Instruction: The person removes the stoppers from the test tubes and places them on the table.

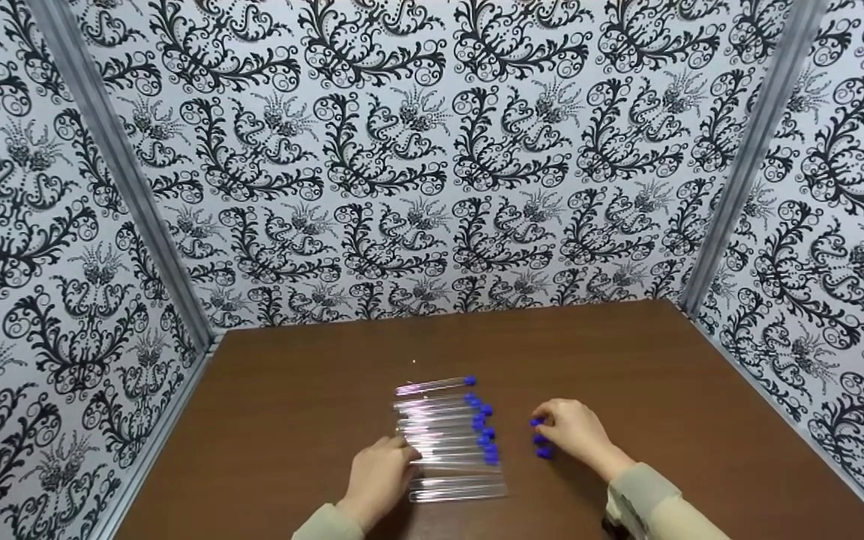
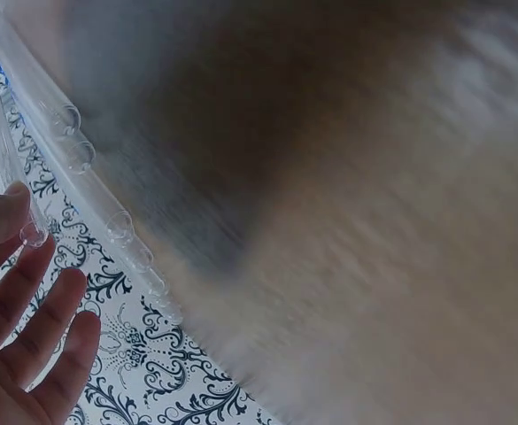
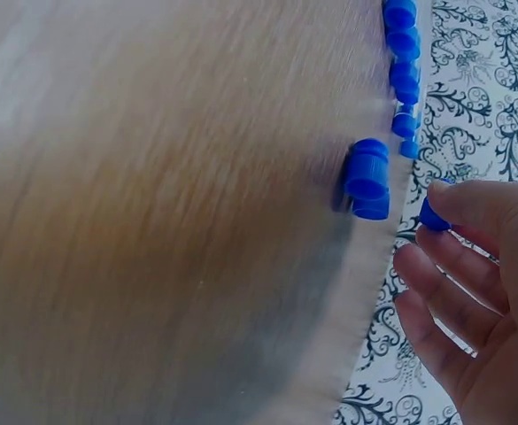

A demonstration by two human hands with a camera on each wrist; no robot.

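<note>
Okay, left of the row of capped tubes, the left hand has thumb and forefinger pinching a clear tube near its rounded end; can't tell if that tube touches the row. Row itself lies on the counter, blue ends to the right, with a lone capped tube just beyond its far side and a few uncapped tubes just off its near side. Right of the row, loose caps lie bunched together, and near them the right hand pinches a blue cap between thumb and forefinger. So both hands are grasping. Likely risks: smooth tube, held only at one end, could swivel or slip if the pinch slackens; left fingers this near the row could nudge it and set tubes rolling; small cap could pop out if squeezed off-centre; a low right hand could scatter the loose caps.
</note>
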